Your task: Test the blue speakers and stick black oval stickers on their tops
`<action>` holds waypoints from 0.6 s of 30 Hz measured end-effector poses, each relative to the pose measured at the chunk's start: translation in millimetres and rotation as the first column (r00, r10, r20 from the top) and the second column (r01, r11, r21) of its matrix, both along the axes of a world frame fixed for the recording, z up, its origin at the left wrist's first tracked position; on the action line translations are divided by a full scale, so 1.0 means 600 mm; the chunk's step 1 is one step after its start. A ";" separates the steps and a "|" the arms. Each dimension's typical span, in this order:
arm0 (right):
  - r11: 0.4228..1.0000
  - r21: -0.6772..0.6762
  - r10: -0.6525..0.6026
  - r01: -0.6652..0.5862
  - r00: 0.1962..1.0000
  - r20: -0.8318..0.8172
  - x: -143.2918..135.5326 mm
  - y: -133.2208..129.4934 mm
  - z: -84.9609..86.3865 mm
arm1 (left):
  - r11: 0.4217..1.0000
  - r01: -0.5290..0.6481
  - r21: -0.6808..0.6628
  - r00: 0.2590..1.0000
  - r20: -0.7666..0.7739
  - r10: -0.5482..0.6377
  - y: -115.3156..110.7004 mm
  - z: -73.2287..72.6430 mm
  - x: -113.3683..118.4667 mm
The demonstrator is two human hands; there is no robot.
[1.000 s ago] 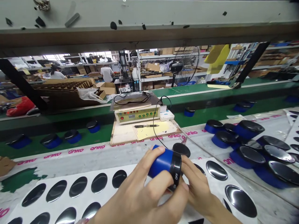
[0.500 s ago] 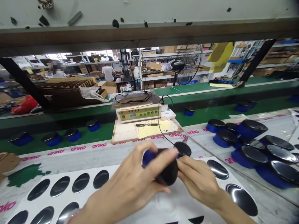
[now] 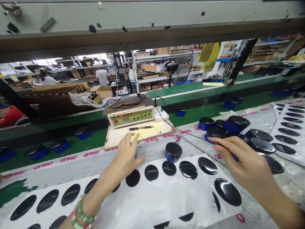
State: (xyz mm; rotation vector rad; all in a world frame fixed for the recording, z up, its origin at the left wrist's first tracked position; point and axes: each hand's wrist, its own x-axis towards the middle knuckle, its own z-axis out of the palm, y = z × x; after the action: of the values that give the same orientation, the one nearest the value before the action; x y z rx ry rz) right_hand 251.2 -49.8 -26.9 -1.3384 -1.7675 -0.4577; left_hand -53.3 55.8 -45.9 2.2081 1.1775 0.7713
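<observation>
My left hand (image 3: 128, 151) reaches forward over the sheet, fingers curled. A bit of blue shows between thumb and fingers, from a black-topped blue round piece mostly hidden by the hand. My right hand (image 3: 240, 156), at the right, pinches a thin dark pen-like tool (image 3: 219, 145), blurred, with a black cord (image 3: 190, 134) running to its tip. Another black-topped blue round piece (image 3: 173, 152) stands between the hands at the far edge of the white sheet (image 3: 152, 197), which carries glossy black oval stickers (image 3: 188, 170).
A control box (image 3: 132, 117) with lit buttons sits on a board with a pen (image 3: 141, 128) beyond my left hand. Blue-black pieces (image 3: 237, 124) cluster at right; others stand on the green conveyor (image 3: 95, 136). A beam (image 3: 143, 31) crosses overhead. Two people are in the background.
My hands have parted from around the blue-black piece. The left has moved left and forward; the right has gone right, toward the cluster. The view has shifted to the right.
</observation>
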 end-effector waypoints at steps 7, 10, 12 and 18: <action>0.960 -0.153 0.212 -0.232 0.967 -0.140 -0.063 -0.016 -0.018 | 0.923 0.305 -0.233 0.926 0.298 -0.231 -0.014 -0.007 0.165; 0.950 -0.119 0.266 -0.288 0.948 -0.176 -0.084 -0.028 -0.015 | 0.864 0.400 -0.306 0.866 0.435 -0.247 -0.028 0.013 0.134; 0.934 -0.116 0.308 -0.337 0.926 -0.218 -0.097 -0.033 -0.008 | 0.787 0.479 -0.389 0.791 0.580 -0.195 -0.046 0.031 0.102; 0.886 -0.110 0.399 -0.450 0.862 -0.312 -0.138 -0.014 0.020 | 0.518 0.627 -0.581 0.499 0.811 0.306 -0.092 0.064 0.053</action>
State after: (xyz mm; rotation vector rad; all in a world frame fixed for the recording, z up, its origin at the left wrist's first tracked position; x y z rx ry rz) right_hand 168.7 -57.9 -15.0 -1.0205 -1.8215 0.1383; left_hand -21.2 0.5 -7.6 0.7967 0.4958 0.7804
